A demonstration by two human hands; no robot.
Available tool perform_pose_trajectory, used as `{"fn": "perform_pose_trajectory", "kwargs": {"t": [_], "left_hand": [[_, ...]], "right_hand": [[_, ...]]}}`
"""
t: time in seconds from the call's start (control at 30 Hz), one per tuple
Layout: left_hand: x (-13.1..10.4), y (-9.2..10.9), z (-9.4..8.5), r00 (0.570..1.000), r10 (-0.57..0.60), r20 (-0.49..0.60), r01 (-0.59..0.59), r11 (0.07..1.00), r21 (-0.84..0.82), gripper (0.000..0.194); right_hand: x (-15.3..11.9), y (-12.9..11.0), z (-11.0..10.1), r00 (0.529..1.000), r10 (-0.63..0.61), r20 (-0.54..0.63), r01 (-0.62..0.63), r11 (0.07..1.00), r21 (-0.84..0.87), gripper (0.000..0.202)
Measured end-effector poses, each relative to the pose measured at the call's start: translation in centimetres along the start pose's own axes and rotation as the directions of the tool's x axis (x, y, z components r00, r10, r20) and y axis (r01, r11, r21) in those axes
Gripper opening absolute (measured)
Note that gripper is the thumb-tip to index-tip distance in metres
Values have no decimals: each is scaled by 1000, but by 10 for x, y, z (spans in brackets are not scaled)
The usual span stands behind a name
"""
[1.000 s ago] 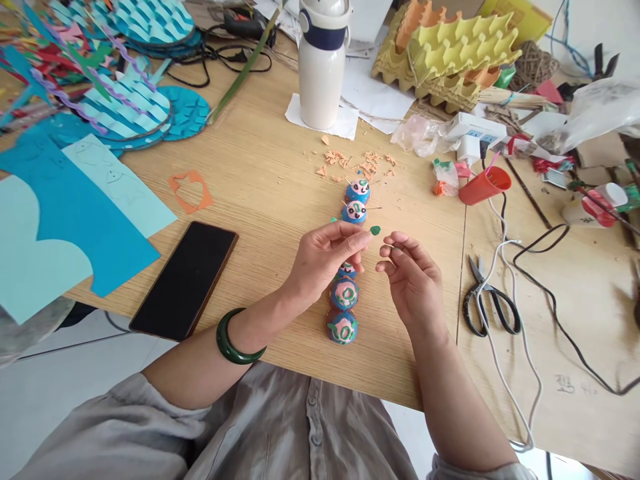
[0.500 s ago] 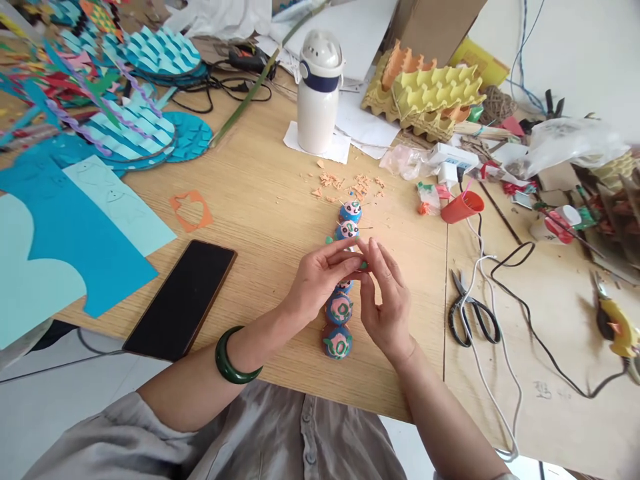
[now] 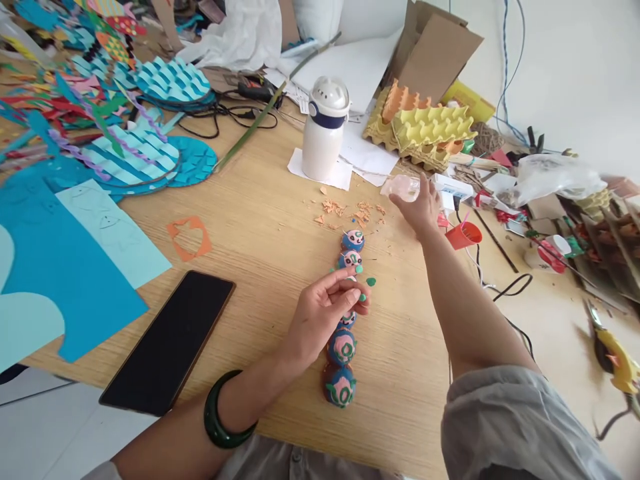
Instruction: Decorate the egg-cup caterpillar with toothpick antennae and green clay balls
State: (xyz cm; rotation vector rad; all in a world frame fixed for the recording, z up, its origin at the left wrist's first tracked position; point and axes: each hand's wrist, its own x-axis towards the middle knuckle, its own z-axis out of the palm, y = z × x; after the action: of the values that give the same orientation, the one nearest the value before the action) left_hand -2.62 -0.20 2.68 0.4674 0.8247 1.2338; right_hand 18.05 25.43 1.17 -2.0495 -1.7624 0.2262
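A row of small blue balls [image 3: 342, 346] with pink and green decoration runs along the wooden table. Over the middle of the row is my left hand [image 3: 330, 307], its fingers pinched on a small green piece [image 3: 362, 297]; more green shows at its index fingertip. A loose green piece [image 3: 371, 282] lies just right of those fingers. My right hand [image 3: 419, 203] is stretched out to the back right, thumb and fingers apart, at a crumpled clear plastic bag [image 3: 401, 187]. Whether it touches the bag is unclear.
A white bottle [image 3: 324, 143] stands behind orange scraps [image 3: 364, 213]. A black phone [image 3: 173, 340] and blue paper [image 3: 75, 267] lie left. Egg trays [image 3: 430, 130] are at the back; a red cup [image 3: 464, 235], cables and yellow pliers [image 3: 615, 353] are on the right.
My right hand has left my left hand and reached away to the back right, over the plastic bag. A green piece now shows on the table. The view has shifted.
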Motion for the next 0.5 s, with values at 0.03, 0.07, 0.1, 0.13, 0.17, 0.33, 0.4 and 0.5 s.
{"fn": "perform_pose_trajectory", "kwargs": {"t": [0.03,0.07,0.1,0.13,0.17,0.33,0.4,0.5], "left_hand": [[0,1,0,1000,-8,-4,8,1000,-2,40],[-1,2,0,1000,-18,-5,18,1000,-5,40],[-1,4,1,1000,-28,-4,28,1000,-9,40],[-1,5,1,999,-40,-2,40,999,-13,40],[-2,6,1,999,-51,0,51,999,-16,40],[-5,8,2,995,-98,33,99,995,-33,38],[-6,8,2,993,-109,41,111,993,-30,38],[-6,8,3,991,-128,47,129,992,-8,37]], "right_hand": [[9,-2,3,999,27,40,-25,999,-48,103],[16,-2,6,996,56,65,-51,995,-83,102],[23,-3,9,993,85,81,-76,991,-109,101],[29,-2,11,990,106,92,-94,987,-127,100],[34,-1,13,989,114,99,-100,986,-137,98],[48,10,25,995,94,39,-86,982,-169,64],[49,14,26,996,92,-6,-92,979,-181,45],[49,18,23,997,65,-37,-71,981,-183,33]]}}
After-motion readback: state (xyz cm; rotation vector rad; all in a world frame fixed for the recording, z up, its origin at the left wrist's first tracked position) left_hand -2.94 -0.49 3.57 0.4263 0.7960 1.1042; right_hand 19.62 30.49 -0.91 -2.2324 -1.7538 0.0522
